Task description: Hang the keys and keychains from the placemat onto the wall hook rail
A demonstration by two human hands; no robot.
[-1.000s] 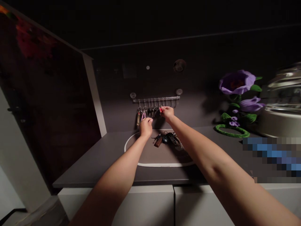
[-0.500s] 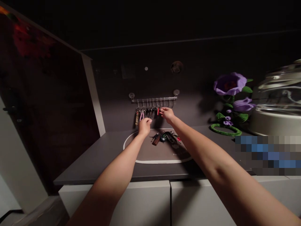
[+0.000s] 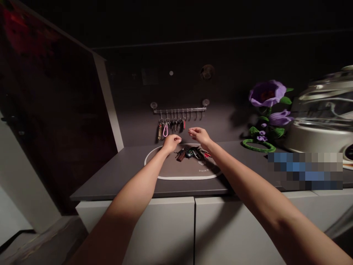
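My left hand (image 3: 172, 142) is in the air in front of the wall, just below a pink loop keychain (image 3: 165, 130). Its fingers are curled together and nothing shows in them. My right hand (image 3: 200, 135) hovers to the right of a red key fob (image 3: 184, 124), apart from it, fingers loosely closed with nothing visible between them. The fob hangs from a clear hook rail (image 3: 180, 110) beside several keys (image 3: 175, 125) and a tan lettered key tag (image 3: 159, 131). Below both hands, a pile of keys and fobs (image 3: 190, 153) lies on a brown oval mat (image 3: 179, 170).
The mat lies on a dark countertop (image 3: 110, 176) above white cabinet doors (image 3: 162, 224). To the right stand purple craft flowers (image 3: 268, 94) with a green ring base (image 3: 258, 145), and a cream appliance with a clear cover (image 3: 320, 136). A dark door (image 3: 57, 121) is at the left.
My right hand has drawn away from the red key fob, which stays hanging on the rail. My left hand has moved slightly right. The whole view has shifted a little.
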